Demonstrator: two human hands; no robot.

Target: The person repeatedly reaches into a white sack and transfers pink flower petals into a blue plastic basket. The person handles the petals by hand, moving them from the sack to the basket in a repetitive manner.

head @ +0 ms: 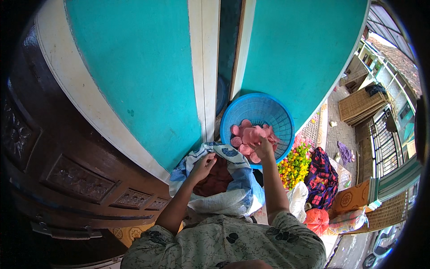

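A blue plastic basket point(235, 111) holds many thin pink discs point(246, 123), some of them piled up. Over its near part reaches my right hand point(263, 147), its fingers at a bunch of the discs; whether it grips them I cannot tell. Nearer to me, a white and blue woven sack point(221, 203) stands with its rim rolled back and dark reddish contents point(215, 176) inside. At the sack's left rim is my left hand point(204, 166), fingers apart and slightly bent, with nothing seen in it.
Turquoise walls point(134, 67) rise behind the basket, and a carved wooden door point(80, 175) is at the left. To the right lie yellow and green small items point(294, 168), a dark checked cloth point(322, 180) and a red plastic bag point(316, 222). Woven panels point(362, 104) stand farther off.
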